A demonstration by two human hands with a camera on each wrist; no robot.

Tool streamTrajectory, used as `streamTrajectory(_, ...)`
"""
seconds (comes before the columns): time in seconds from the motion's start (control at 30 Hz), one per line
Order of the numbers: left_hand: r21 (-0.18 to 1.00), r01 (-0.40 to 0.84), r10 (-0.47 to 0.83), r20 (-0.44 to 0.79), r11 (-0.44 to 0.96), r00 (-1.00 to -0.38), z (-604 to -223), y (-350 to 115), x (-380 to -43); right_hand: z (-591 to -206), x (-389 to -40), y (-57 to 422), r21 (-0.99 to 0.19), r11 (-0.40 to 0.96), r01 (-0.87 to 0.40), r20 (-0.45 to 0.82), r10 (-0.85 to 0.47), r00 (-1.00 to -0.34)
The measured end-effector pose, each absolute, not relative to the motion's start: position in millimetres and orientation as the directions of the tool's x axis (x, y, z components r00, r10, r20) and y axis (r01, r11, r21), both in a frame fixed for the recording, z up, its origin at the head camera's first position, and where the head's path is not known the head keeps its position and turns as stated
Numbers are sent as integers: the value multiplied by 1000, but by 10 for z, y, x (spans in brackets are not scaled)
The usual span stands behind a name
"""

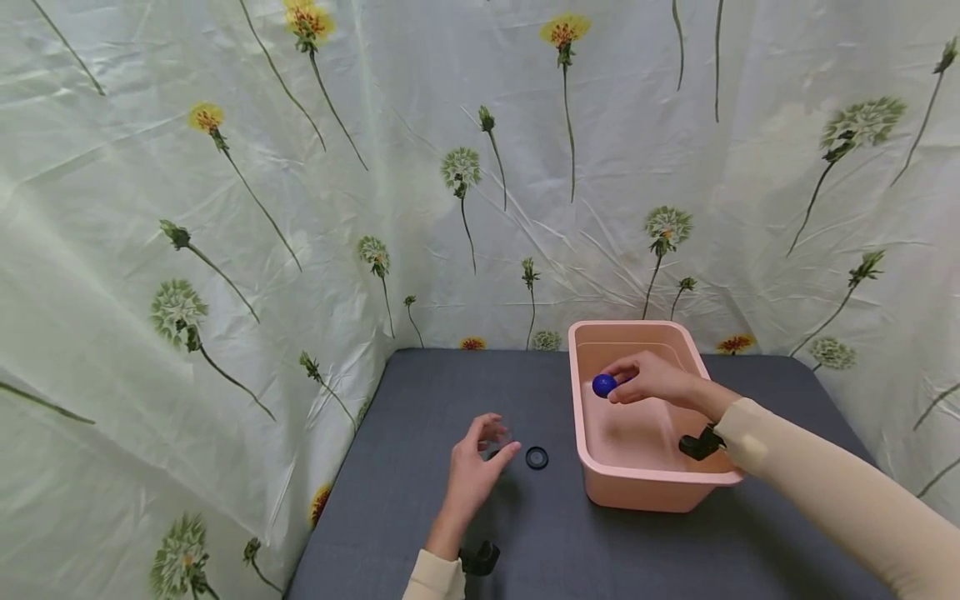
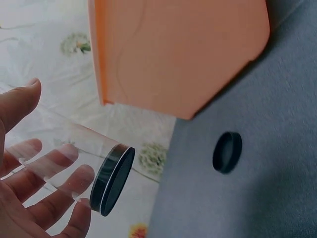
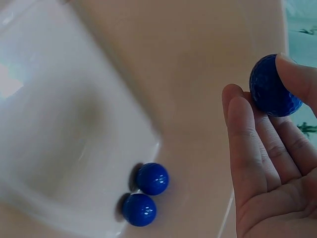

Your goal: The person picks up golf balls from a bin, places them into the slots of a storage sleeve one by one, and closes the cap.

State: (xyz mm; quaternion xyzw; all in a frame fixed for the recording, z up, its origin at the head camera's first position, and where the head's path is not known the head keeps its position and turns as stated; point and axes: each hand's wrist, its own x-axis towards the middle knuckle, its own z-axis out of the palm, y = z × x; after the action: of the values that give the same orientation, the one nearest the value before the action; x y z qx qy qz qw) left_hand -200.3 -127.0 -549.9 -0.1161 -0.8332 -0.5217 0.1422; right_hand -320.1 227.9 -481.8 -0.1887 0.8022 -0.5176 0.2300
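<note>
A blue golf ball (image 3: 275, 85), dimpled all over, is pinched between the thumb and fingertips of my right hand (image 1: 652, 379), above the inside of a peach plastic bin (image 1: 637, 492). Two more blue balls (image 3: 152, 179) lie at the bin's bottom corner in the right wrist view. To the left of the bin, my left hand (image 1: 469, 471) has its fingers curved round a clear cylindrical container, whose black end (image 2: 113, 179) shows in the left wrist view. Through the transparent wall the fingers are visible. Just right of that hand, a round black lid (image 1: 536, 457) lies on the table.
The dark grey table (image 1: 420, 517) carries the bin at its right. Behind and at both sides hangs a pale curtain (image 1: 420, 167) printed with dandelions. Black wrist straps (image 1: 480, 558) sit on both arms.
</note>
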Motion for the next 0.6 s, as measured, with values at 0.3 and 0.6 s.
streamTrajectory(0.3,806,397,83,404,439,-911,-5387,-1148,-1880,-4660,-2978,2336,-925,366,-101,-138,-572,-809)
streamTrajectory(0.6,761,464,132,458,453,-879,-5298,-1048,-1785,-4539,-2787,2351,-949,307,-76,-128,-592,-796)
